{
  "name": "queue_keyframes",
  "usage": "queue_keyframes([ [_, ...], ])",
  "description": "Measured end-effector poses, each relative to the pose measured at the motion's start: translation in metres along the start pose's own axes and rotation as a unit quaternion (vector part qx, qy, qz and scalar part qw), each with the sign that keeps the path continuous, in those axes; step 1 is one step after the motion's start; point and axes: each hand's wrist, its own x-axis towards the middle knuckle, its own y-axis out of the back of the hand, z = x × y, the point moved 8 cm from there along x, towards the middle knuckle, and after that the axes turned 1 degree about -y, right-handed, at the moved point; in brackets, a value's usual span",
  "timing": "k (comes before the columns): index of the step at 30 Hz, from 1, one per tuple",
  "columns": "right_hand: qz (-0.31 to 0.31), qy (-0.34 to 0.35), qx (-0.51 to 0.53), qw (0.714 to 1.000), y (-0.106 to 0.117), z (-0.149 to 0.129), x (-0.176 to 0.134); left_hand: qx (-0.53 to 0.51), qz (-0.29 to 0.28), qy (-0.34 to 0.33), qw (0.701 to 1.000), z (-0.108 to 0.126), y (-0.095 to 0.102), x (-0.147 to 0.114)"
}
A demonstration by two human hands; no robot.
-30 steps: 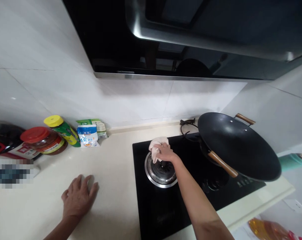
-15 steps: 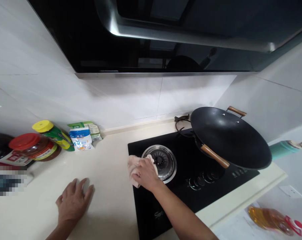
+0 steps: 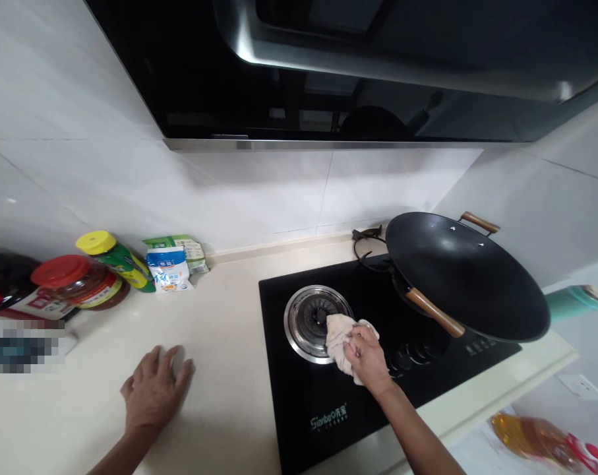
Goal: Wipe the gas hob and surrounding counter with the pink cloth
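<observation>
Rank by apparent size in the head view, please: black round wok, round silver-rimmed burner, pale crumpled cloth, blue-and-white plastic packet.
Largest: wok
Next: burner
Smallest, too alike to rank: cloth and packet

head: sole view, head-worn | from above tabletop's (image 3: pixel 229 330) front edge | faces forward and down, to back edge and wall (image 3: pixel 259 191) | near hob (image 3: pixel 378 297) | hood (image 3: pixel 328 99) across top

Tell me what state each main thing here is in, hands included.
Cloth: bunched up
Right hand: closed on the cloth
Left hand: resting open on the countertop
Left burner: partly covered, no flame visible
Wok: uncovered, empty
Red-lidded jar: lid on
Yellow-capped bottle: cap on
</observation>
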Motion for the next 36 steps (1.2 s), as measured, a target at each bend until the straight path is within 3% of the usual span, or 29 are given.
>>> queue_keyframes([
  [7, -0.002, -0.099, -0.071, 0.993, -0.011, 0.047, 0.052, 0.006, -0.002, -0.003, 1.0, 0.004, 0.002, -0.001],
  [13, -0.094, -0.155, -0.139, 0.974, -0.05, 0.057, 0.129, 0.001, -0.007, 0.001, 1.0, 0.003, 0.003, -0.002],
  [17, -0.134, -0.175, -0.158, 0.963, -0.058, 0.057, 0.145, -0.006, -0.004, -0.006, 1.0, 0.005, 0.005, -0.002],
  [20, -0.13, -0.187, -0.174, 0.958, -0.044, 0.055, 0.126, -0.014, -0.009, -0.008, 1.0, 0.005, 0.005, -0.001],
  [24, -0.093, -0.221, -0.213, 0.947, -0.019, 0.042, 0.068, -0.016, -0.015, -0.01, 1.0, 0.006, 0.005, 0.0],
  [27, -0.063, -0.212, -0.225, 0.949, -0.008, 0.016, 0.014, -0.012, -0.02, -0.012, 1.0, 0.006, 0.003, 0.001],
  [30, -0.024, -0.154, -0.199, 0.968, -0.004, -0.024, -0.036, -0.008, -0.018, -0.008, 1.0, 0.006, 0.003, 0.002],
  [33, -0.045, -0.134, -0.16, 0.977, -0.005, -0.054, -0.077, -0.003, -0.015, -0.007, 1.0, 0.009, 0.004, 0.002],
  [36, -0.079, -0.132, -0.135, 0.979, 0.0, -0.061, -0.101, 0.001, -0.024, -0.002, 1.0, 0.009, 0.003, 0.003],
])
